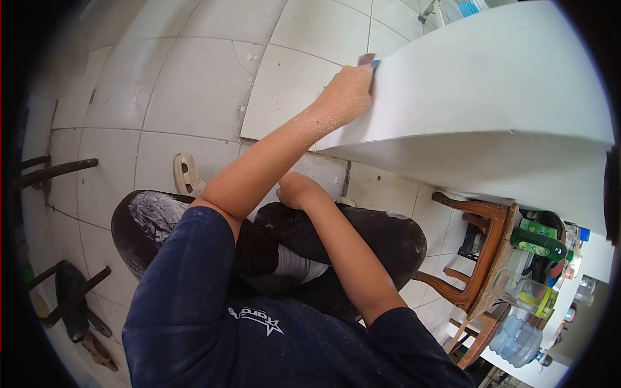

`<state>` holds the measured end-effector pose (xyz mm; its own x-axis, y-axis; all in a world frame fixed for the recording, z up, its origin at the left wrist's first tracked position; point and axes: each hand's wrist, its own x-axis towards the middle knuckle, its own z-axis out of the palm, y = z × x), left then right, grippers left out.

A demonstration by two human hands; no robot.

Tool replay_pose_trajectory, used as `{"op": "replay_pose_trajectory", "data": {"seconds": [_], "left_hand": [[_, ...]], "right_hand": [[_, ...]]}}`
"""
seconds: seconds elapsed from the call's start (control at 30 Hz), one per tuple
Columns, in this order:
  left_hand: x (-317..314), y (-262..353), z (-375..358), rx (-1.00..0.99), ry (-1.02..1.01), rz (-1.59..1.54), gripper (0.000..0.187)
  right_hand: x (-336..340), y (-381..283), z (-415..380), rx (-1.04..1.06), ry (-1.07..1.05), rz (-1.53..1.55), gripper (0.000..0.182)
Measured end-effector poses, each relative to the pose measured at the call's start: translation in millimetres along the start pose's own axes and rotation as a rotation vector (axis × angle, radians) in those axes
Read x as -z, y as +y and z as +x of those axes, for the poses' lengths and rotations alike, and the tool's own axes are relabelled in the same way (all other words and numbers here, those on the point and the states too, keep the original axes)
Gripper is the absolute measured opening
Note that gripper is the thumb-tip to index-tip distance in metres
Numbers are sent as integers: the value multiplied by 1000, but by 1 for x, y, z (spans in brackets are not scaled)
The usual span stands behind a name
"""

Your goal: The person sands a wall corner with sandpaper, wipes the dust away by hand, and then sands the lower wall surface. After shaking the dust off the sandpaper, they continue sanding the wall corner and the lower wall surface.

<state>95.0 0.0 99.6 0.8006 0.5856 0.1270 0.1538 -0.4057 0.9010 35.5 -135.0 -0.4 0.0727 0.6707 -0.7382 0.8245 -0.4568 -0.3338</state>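
My left hand (349, 94) is closed around a small brown and blue piece (369, 59), which only partly shows beyond the fingers. This hand is against the edge of a large curved white panel (479, 77), and pale dust covers its wrist. Nearer my body, my right hand (299, 190) is bent inward beside my dark trouser leg. Its fingers are mostly hidden, and nothing can be made out in them.
Pale floor tiles (187, 90) carry white specks. A brown wooden piece of furniture (491, 252) stands at the right, near green bottles (538, 244) and a clear blue jug (515, 337). Dark furniture legs (61, 171) show at the left. A beige shoe (187, 174) is beyond my knee.
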Motion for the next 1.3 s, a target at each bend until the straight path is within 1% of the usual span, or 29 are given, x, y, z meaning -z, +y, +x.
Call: {"op": "replay_pose_trajectory", "data": {"seconds": [0.07, 0.13, 0.2, 0.27, 0.3, 0.37, 0.47, 0.53, 0.6, 0.63, 0.7, 0.77, 0.8, 0.83, 0.9, 0.97, 1.07, 1.17, 1.23, 1.3], "left_hand": [[-11, -11, -3, 51, 23, 6, 22], [-7, 3, -6, 65, 42, 18, 21], [0, 37, -29, 58, 58, 28, 20], [17, 61, -44, 33, 0, 7, 17], [25, 63, -50, 8, -25, -5, 17], [28, 58, -57, -32, -45, -31, 17], [13, 23, -57, -82, 6, -79, 18], [0, 11, -52, -100, 81, -136, 20], [-5, 5, -49, -83, 97, -138, 22], [-5, 6, -50, -72, 103, -139, 22], [-5, 22, -55, -114, 123, -112, 24], [2, 45, -64, -117, 127, -95, 29], [2, 43, -61, -102, 135, -131, 29], [2, 39, -59, -86, 143, -165, 28], [0, 20, -53, -26, 136, -219, 27], [-9, -11, -41, 56, 102, -259, 25], [-14, -16, -43, 57, 120, -200, 23], [-3, 23, -58, 61, 88, -192, 20], [3, 30, -59, 56, 57, -187, 19], [3, 20, -53, -5, 129, -169, 19]], "right_hand": [[-1, 1, 3, 31, 13, -19, 45], [-25, 25, 33, 91, 27, -49, 48], [-90, 70, 107, 242, 281, 2, 44], [-62, 45, 75, 163, 162, -19, 41], [-29, 18, 32, 106, 143, -17, 36], [-13, 3, 8, 93, 116, -15, 35], [-7, -4, 3, 97, 100, -23, 34], [-9, -2, 3, 72, 82, -40, 35], [-11, 1, 7, 27, 53, -61, 38], [-13, 1, 9, 34, 91, -47, 39], [-20, 5, 10, 48, 153, -25, 43], [-32, 12, 14, 297, 495, 75, 45], [-34, 11, 15, 425, 668, 132, 46], [-25, 5, 8, 331, 426, 240, 39], [-49, 16, 33, 207, 241, 131, 40], [5, -22, -10, -37, -95, 114, 41], [-10, -10, -2, -7, 10, 6, 43], [-56, 22, 29, 342, 563, 40, 41], [-54, 18, 29, 335, 563, 42, 38], [-46, 12, 21, 223, 367, 21, 36]]}}
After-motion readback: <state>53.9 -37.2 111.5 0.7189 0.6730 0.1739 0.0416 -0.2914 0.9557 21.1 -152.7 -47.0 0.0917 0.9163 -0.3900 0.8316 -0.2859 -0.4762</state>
